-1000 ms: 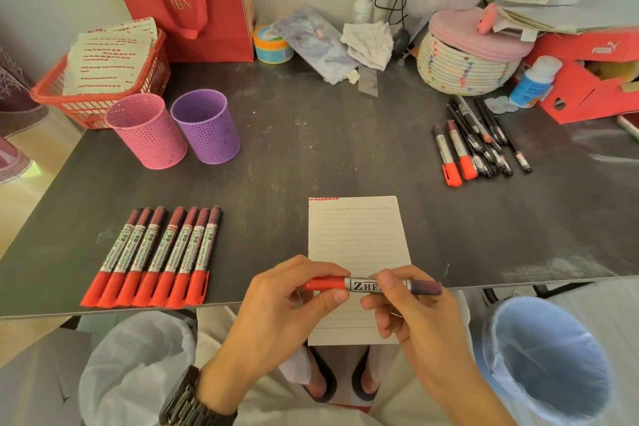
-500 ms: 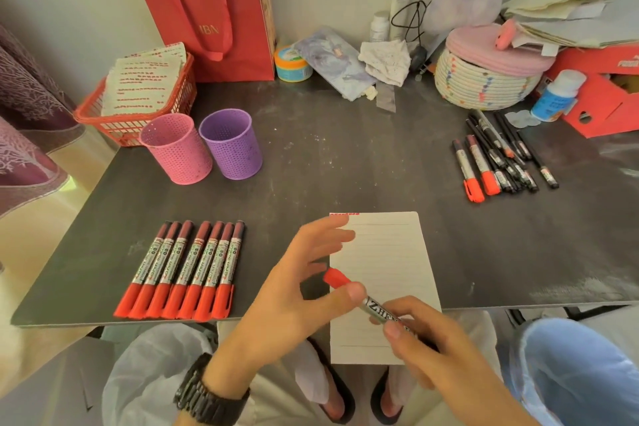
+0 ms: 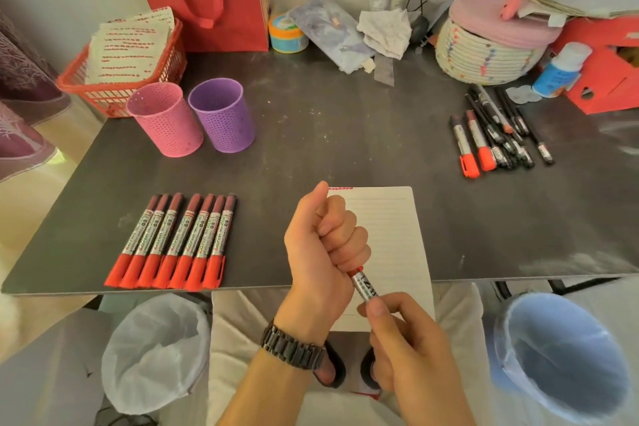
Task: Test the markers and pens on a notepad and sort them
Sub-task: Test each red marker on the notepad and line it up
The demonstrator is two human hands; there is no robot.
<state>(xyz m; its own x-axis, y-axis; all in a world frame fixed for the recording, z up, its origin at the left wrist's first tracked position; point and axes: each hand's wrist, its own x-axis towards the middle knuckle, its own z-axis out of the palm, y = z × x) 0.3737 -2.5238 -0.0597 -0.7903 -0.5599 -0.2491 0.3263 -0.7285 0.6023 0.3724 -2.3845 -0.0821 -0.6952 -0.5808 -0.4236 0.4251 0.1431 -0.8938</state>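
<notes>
Left hand (image 3: 323,245) now a tight fist around the red cap, no longer just pinching it, right hand (image 3: 409,353) gripping the marker (image 3: 363,286) body, over the notepad (image 3: 397,235)

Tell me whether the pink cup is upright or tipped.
Upright. The pink cup stands on its base beside the purple cup, open mouth facing up; nothing shows inside.

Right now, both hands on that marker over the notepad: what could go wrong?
1. Left hand is fisted over the cap end and right hand grips the marker barrel; a hard pull may jerk the tip into fingers.
2. The notepad overhangs the table edge; writing pressure could tip or slide it off.
3. A dropped cap may land in a bin below.
</notes>
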